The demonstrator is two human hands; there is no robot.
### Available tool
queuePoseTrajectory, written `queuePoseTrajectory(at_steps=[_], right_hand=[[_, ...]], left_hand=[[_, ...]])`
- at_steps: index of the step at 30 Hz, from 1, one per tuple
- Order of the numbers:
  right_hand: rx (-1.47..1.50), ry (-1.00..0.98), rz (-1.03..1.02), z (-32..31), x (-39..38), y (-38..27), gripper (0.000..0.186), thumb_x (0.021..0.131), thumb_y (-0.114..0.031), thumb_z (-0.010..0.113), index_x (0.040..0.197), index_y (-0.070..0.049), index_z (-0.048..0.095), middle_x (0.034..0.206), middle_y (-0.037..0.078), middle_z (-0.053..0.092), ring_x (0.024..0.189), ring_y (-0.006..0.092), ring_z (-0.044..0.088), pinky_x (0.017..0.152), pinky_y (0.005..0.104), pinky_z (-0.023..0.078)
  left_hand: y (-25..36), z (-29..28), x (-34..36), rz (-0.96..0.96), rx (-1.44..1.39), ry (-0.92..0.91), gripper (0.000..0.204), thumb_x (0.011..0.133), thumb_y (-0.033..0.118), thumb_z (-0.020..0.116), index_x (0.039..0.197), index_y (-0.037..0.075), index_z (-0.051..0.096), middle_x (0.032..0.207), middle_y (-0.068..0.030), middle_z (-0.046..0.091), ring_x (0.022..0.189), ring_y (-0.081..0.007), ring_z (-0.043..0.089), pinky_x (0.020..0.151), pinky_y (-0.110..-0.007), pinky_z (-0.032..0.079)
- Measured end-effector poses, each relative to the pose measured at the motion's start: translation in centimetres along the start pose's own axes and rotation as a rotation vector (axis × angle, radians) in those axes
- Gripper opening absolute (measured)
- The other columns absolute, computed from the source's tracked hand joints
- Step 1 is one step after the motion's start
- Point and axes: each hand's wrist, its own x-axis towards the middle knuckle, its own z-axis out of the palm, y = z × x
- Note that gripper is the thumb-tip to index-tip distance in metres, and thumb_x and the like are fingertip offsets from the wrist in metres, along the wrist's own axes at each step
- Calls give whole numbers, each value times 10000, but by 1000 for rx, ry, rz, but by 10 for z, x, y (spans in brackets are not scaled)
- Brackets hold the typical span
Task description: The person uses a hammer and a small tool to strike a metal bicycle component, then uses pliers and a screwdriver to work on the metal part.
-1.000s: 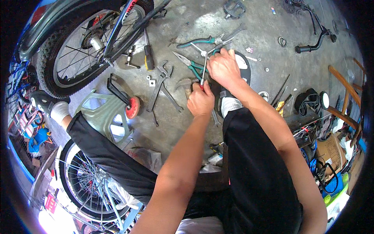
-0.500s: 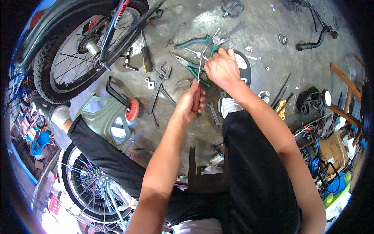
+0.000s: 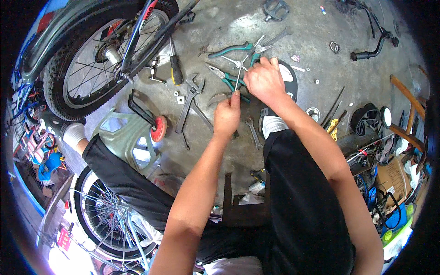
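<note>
My left hand (image 3: 228,113) is closed around a screwdriver (image 3: 238,79), its thumb lying along the top. The thin metal shaft points away from me, and the hand hides the handle. To its right, my right hand (image 3: 266,82) is closed near the far end of the shaft, above my right shoe (image 3: 287,73); what its fingers grip is hidden. Just beyond the hands lie needle-nose pliers (image 3: 220,73) and another pair of green-handled pliers (image 3: 233,49). An adjustable wrench (image 3: 189,98) rests on the floor to the left.
A bicycle wheel (image 3: 57,85) stands at the far left, beside a yellow-black screwdriver (image 3: 175,68). A greenish plastic stool (image 3: 107,140) with a red small wheel (image 3: 158,129) lies nearer. One open-end wrench (image 3: 253,133) lies by my right foot. Handlebars (image 3: 373,50) lie far right; a cardboard box (image 3: 395,178) stands nearer.
My left hand has turned over on the screwdriver, so its back faces up and the red handle is covered. My right hand stays in nearly the same place, still closed.
</note>
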Motion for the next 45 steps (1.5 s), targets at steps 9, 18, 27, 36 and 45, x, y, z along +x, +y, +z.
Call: queuePoseTrajectory(at_steps=[9,18,27,36,45], right_hand=[[83,2,-24,-5,3,0,267,874,-243,672,669,-86,738,734,85,698,854,266,611,827,439,404],[43,-19,19,0,-2,7,277,888,-259,656,686,-96,753,737,83,707,856,261,613,836,450,407],[82,-6,40,-2,0,3,296,881,-279,641,688,-95,769,740,83,730,870,262,612,849,453,400],[86,13,26,-4,2,2,285,896,-263,663,701,-72,744,741,84,700,863,261,619,841,449,411],[117,52,42,1,-2,5,277,896,-283,673,727,-75,742,755,84,688,866,268,614,847,449,410]], left_hand=[[-5,15,-5,152,372,303,565,1033,584,549,838,55,591,713,-214,706,633,-394,707,565,-526,519],[27,-9,-14,-325,-566,-368,576,1024,649,569,848,101,550,606,7,478,474,-132,398,447,-349,359],[-79,-66,-61,367,410,493,439,1073,418,586,1035,-15,652,908,-182,651,856,-326,656,765,-442,535],[39,8,-18,252,237,536,620,924,481,764,1181,-59,597,1124,-261,641,1041,-438,653,898,-507,526],[76,6,21,-95,230,330,667,799,492,801,1115,-71,631,1007,-296,732,986,-460,724,880,-508,572]])
